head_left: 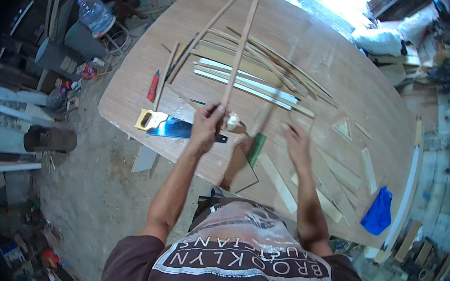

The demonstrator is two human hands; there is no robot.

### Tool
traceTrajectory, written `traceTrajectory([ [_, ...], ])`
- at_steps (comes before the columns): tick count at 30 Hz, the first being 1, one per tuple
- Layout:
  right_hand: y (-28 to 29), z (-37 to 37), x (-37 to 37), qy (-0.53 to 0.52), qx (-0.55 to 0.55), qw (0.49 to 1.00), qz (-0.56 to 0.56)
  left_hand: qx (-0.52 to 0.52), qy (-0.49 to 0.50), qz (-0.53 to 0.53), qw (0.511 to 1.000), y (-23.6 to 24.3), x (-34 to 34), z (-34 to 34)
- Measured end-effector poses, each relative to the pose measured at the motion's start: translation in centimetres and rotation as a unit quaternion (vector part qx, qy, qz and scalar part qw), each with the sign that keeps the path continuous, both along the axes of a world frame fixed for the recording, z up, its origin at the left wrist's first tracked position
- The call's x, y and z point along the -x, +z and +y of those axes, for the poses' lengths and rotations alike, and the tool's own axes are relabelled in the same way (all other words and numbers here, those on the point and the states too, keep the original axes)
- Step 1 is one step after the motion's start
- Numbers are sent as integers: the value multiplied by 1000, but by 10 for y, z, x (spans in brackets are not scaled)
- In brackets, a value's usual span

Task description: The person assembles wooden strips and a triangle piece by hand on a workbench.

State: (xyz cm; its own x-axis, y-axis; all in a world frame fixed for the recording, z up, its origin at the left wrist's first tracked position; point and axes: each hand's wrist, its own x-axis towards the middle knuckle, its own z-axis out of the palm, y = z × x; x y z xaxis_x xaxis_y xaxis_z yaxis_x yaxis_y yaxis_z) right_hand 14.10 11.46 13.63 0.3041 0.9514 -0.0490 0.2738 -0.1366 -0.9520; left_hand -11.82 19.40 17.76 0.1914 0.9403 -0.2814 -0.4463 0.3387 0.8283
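Observation:
My left hand (208, 125) is closed around the lower end of a long thin wooden strip (242, 46), which points away from me across the table. My right hand (297, 141) is over the table with nothing clearly visible in it; its fingers are blurred. Between the hands are a small crumpled white piece (232, 122) and a green object (256, 148). A handsaw (174, 127) with a yellow handle lies at the table's near left edge, its blade passing under my left wrist. Beyond it rests a red utility knife (153, 85).
The rounded wooden table (127, 75) carries several wooden strips (261, 54), white strips (242, 84), a small wooden triangle (342, 128), flat boards (278, 182) and a blue cloth-like item (378, 210). Left on a stool stands a large water bottle (95, 16).

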Motion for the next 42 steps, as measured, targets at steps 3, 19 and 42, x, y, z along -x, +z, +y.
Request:
traceTrajectory([
  [3, 40, 15, 46, 57, -80, 993, 72, 19, -58, -36, 997, -21, -51, -46],
  [19, 50, -76, -11, -71, -47, 965, -249, 108, -190, -20, 976, -19, -145, -128],
  [42, 4, -130, -115, -66, 43, 988, -132, 107, -231, -53, 966, -15, -106, -129],
])
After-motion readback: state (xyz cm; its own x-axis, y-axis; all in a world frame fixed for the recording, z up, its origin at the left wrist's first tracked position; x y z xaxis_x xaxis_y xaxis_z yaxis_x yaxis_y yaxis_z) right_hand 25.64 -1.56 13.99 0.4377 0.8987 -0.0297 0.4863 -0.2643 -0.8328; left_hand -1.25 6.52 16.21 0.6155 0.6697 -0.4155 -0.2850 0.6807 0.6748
